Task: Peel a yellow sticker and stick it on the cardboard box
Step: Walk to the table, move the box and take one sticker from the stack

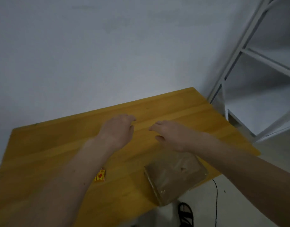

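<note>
A brown cardboard box [175, 176], wrapped in shiny tape, lies at the near right edge of the wooden table [59, 145]. A yellow sticker sheet with red marks [100, 176] lies flat on the table, partly hidden under my left forearm. My left hand [118, 130] hovers palm down over the middle of the table, fingers loosely curled and holding nothing. My right hand [170, 135] hovers beside it, just beyond the box, fingers spread and empty. The frame is blurred by motion.
A white metal shelf rack [249, 66] stands at the right behind the table's far corner. A grey wall runs behind the table. A black cable [215, 202] and a black sandal [186, 213] lie on the floor below the box.
</note>
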A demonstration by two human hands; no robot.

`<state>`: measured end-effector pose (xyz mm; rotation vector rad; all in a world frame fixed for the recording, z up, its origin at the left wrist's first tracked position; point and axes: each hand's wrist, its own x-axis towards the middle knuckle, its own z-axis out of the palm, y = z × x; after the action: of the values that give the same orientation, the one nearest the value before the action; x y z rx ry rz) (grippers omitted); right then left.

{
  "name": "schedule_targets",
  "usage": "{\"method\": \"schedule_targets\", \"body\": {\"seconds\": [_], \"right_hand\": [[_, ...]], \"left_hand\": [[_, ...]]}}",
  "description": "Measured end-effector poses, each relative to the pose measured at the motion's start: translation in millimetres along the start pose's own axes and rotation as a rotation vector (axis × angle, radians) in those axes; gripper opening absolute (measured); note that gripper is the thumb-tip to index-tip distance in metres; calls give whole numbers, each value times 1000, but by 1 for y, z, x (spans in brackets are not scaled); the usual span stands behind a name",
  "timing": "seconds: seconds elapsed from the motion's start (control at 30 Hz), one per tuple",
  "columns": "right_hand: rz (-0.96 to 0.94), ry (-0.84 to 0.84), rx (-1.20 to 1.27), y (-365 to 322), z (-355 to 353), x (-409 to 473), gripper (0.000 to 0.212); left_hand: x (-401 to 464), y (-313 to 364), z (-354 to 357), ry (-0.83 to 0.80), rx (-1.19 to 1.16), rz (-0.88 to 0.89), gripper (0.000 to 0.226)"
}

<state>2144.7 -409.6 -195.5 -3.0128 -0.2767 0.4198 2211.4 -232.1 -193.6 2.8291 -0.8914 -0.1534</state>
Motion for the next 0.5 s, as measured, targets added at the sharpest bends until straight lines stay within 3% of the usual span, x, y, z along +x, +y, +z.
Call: {"method": "schedule_targets", "body": {"seconds": [0.23, 0.5], "right_hand": [[-243, 103, -22, 53, 54, 24, 41], [-374, 213, -55, 94, 132, 23, 37]], "left_hand": [[17, 23, 75, 48, -51, -98, 40], [-9, 35, 159, 261, -62, -71, 38]]}}
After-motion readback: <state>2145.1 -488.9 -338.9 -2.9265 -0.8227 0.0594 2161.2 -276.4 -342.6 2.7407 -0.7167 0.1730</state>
